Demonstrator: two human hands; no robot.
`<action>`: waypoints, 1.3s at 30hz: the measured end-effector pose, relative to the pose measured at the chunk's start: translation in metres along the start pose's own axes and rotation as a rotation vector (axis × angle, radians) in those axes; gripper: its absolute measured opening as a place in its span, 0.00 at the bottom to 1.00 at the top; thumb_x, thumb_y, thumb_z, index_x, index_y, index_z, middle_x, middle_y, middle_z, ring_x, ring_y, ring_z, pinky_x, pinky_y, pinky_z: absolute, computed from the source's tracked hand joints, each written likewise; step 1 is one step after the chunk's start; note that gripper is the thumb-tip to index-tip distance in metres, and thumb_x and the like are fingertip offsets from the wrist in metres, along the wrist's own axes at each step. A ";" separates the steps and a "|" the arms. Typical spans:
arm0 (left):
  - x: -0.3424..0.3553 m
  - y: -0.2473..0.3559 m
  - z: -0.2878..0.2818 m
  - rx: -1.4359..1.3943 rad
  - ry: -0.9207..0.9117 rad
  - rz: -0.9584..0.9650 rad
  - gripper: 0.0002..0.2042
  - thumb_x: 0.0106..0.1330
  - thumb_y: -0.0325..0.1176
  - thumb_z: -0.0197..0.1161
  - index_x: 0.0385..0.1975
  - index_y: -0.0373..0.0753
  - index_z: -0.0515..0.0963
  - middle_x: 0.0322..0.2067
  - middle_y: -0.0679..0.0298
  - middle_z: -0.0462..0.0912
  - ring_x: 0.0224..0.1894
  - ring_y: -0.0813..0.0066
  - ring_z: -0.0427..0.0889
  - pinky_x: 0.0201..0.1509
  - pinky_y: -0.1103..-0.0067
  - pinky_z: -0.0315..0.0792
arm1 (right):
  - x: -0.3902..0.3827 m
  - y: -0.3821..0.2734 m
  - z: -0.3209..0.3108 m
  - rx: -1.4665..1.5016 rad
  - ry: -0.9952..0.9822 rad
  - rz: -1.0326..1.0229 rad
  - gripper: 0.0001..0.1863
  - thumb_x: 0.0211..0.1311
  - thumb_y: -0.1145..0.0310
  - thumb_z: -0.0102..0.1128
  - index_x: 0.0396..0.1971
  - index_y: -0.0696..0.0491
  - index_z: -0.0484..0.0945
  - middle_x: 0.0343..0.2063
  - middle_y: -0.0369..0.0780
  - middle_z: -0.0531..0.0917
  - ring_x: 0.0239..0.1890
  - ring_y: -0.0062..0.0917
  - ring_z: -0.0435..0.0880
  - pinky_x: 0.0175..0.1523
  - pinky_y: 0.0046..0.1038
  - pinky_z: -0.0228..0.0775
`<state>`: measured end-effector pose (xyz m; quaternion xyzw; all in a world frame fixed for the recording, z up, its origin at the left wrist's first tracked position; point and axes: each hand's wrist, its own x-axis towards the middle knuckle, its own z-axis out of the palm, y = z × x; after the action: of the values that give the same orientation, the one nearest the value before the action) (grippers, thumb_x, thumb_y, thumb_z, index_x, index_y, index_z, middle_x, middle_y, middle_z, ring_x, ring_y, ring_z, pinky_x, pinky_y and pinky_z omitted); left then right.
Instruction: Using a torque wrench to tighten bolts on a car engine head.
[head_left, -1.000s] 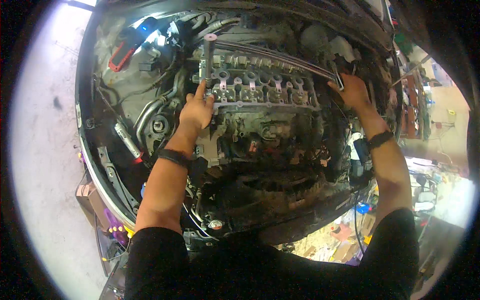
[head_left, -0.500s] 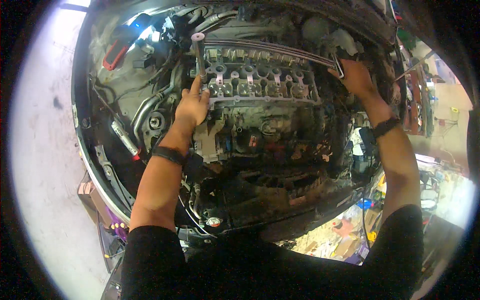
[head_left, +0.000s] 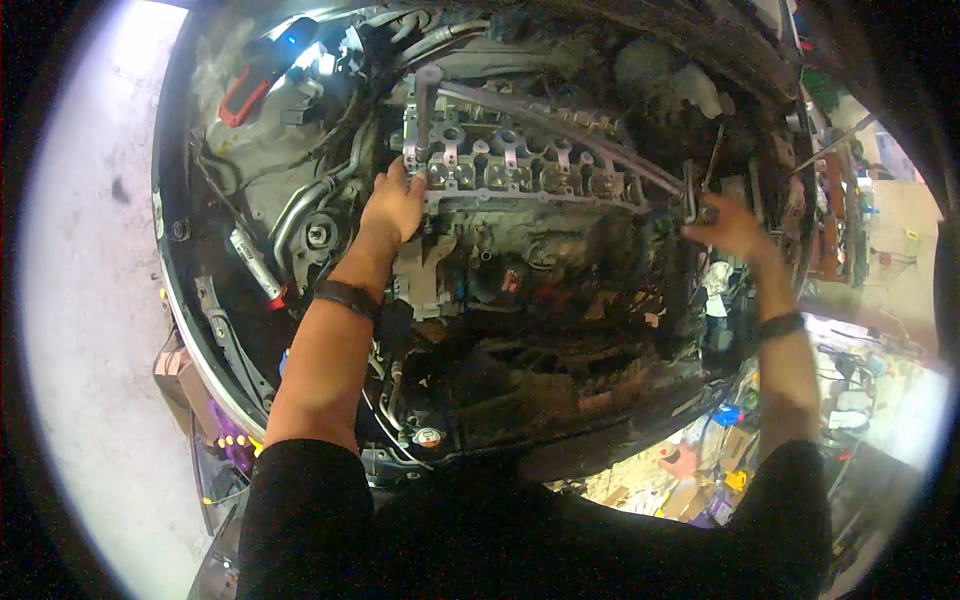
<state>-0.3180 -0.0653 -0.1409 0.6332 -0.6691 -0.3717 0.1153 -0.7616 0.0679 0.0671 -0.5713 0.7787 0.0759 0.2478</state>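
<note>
A long-handled socket wrench lies across the metal cylinder head of a car engine. Its left end sits on top of an upright extension bar, whose lower end goes down to the left part of the cylinder head. Around that lower end, my left hand has its fingers closed. My right hand grips the wrench's handle at the far right end, beyond the cylinder head; some of its fingers are blurred.
On the left of the engine bay lie a red and black work light, which is lit, and a white tube with a red cap. Pipes run left of the engine. A round cap sits at the near edge. Cluttered items show beyond the bay at lower right.
My right hand has swung the handle end of the wrench toward me, so the bar slants more. My left hand stays at the extension's lower end. The whole view has shifted slightly.
</note>
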 end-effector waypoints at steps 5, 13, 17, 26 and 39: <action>-0.003 -0.001 0.003 -0.019 -0.020 0.001 0.30 0.69 0.49 0.46 0.66 0.39 0.57 0.59 0.39 0.66 0.61 0.41 0.67 0.64 0.60 0.63 | -0.056 -0.008 0.044 -0.192 0.375 -0.019 0.23 0.47 0.55 0.66 0.39 0.57 0.81 0.30 0.52 0.83 0.34 0.47 0.82 0.40 0.42 0.74; 0.003 -0.004 0.003 -0.027 -0.016 -0.030 0.30 0.70 0.49 0.45 0.67 0.40 0.56 0.61 0.40 0.64 0.60 0.41 0.68 0.63 0.59 0.64 | -0.191 -0.123 0.073 0.134 0.188 0.097 0.24 0.50 0.49 0.68 0.34 0.57 0.77 0.23 0.49 0.81 0.29 0.49 0.81 0.35 0.44 0.72; -0.001 0.002 0.003 -0.044 -0.035 -0.024 0.30 0.70 0.49 0.45 0.68 0.40 0.55 0.61 0.40 0.63 0.61 0.41 0.68 0.64 0.59 0.64 | -0.178 -0.117 0.036 0.581 -0.381 0.132 0.17 0.56 0.56 0.67 0.29 0.53 0.72 0.16 0.34 0.74 0.15 0.25 0.73 0.21 0.25 0.64; -0.002 0.001 -0.002 -0.031 -0.014 -0.013 0.31 0.69 0.50 0.46 0.68 0.40 0.55 0.61 0.41 0.64 0.60 0.42 0.68 0.64 0.61 0.64 | -0.151 -0.075 0.087 1.630 -1.040 0.080 0.15 0.58 0.62 0.64 0.38 0.52 0.69 0.15 0.32 0.67 0.13 0.16 0.62 0.18 0.21 0.50; 0.001 -0.003 0.005 -0.037 -0.002 -0.012 0.31 0.69 0.50 0.46 0.67 0.39 0.55 0.60 0.40 0.64 0.61 0.41 0.68 0.65 0.61 0.63 | -0.204 -0.166 0.117 1.750 -0.866 0.336 0.09 0.67 0.64 0.56 0.39 0.51 0.70 0.15 0.31 0.67 0.12 0.18 0.66 0.18 0.24 0.61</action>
<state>-0.3196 -0.0642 -0.1467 0.6344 -0.6584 -0.3855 0.1244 -0.5270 0.2329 0.0896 0.0080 0.4733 -0.2897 0.8318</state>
